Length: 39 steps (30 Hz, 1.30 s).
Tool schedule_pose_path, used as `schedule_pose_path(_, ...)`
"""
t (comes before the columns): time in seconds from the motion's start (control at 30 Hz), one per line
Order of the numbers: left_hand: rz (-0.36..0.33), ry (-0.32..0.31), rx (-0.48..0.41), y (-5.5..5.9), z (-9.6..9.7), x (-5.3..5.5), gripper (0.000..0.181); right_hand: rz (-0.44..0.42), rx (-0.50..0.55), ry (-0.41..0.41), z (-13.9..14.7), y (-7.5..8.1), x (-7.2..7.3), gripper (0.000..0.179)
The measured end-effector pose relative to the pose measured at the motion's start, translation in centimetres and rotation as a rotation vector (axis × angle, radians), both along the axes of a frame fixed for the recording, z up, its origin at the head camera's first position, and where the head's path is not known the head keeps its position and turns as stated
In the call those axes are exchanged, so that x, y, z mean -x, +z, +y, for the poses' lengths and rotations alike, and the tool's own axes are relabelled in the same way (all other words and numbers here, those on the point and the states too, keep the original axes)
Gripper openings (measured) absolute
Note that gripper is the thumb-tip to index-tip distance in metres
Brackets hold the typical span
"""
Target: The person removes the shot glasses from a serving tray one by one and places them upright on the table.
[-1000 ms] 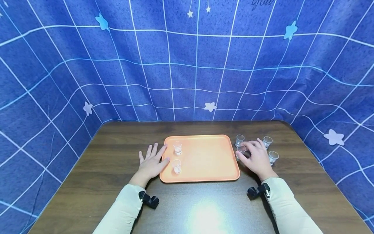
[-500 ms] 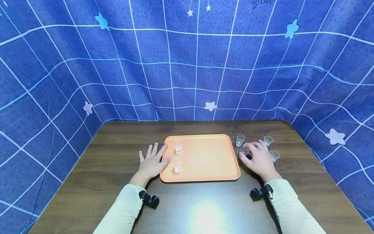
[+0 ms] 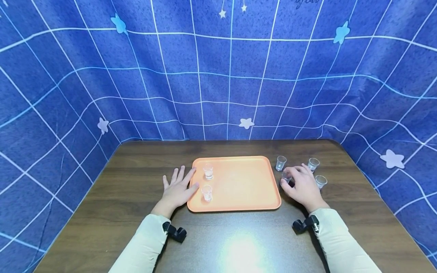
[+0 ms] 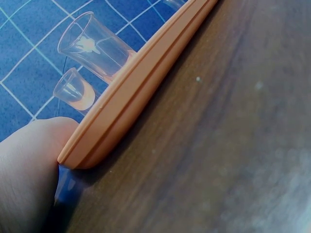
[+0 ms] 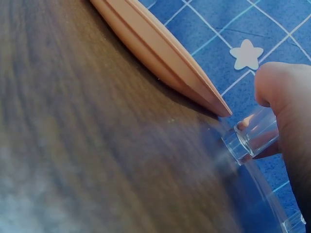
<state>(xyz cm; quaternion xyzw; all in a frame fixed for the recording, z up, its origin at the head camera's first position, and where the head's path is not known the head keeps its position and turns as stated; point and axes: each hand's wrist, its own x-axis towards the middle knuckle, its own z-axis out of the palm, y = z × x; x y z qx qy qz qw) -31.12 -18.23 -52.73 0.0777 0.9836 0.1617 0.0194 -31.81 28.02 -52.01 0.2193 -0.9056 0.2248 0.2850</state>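
Observation:
An orange tray [image 3: 239, 185] lies on the table, with two small clear shot glasses [image 3: 206, 192] standing upright at its left end. My left hand [image 3: 175, 193] rests at the tray's left edge, fingers spread, its thumb and index finger reaching over the rim. To the right of the tray, my right hand [image 3: 302, 185] holds another shot glass [image 5: 250, 138] between thumb and fingers. The base of this glass shows close to the tabletop in the right wrist view; the fingers hide part of its upper wall.
Around my right hand stand more shot glasses: one behind it near the tray's corner [image 3: 280, 163], one at the back right [image 3: 313, 164] and one just right of the hand [image 3: 320, 182]. A blue curtain [image 3: 218, 87] with white lines hangs behind the brown table [image 3: 136, 159].
My right hand has shifted slightly right with the shot glass, away from the tray's right edge, and has stayed nearly still over the last half second. The left hand keeps its place.

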Motion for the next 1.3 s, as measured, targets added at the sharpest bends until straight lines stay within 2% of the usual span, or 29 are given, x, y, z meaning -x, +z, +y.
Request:
schedule_pose_path(0.33,0.007,0.001,-0.003,0.1,0.1,0.1,0.07,0.036,-0.011,0.054,0.2,0.1,-0.3,0.027)
schedule_pose_path(0.6,0.003,0.0,-0.015,0.4,0.1,-0.1,0.07,0.02,-0.019,0.056,0.2,0.2,-0.3,0.048)
schedule_pose_path(0.73,0.001,0.007,-0.016,0.4,-0.1,-0.2,0.071,0.023,-0.026,0.051,-0.5,0.7,-0.1,0.05)
schedule_pose_path(0.83,0.0,0.012,-0.007,0.3,-0.3,-0.1,0.071,0.066,-0.031,0.052,-1.6,1.3,0.2,0.05)
schedule_pose_path(1.03,-0.003,0.017,0.003,0.0,-0.3,0.0,0.072,0.129,-0.022,0.105,-4.9,2.4,0.9,0.049)
schedule_pose_path(1.17,-0.005,0.013,-0.006,0.0,-0.1,0.0,0.072,0.088,-0.004,0.117,-7.4,2.8,1.4,0.05)
schedule_pose_path(1.3,-0.005,0.004,-0.008,0.1,0.1,0.0,0.072,0.01,-0.001,0.118,-9.9,2.8,1.9,0.05)
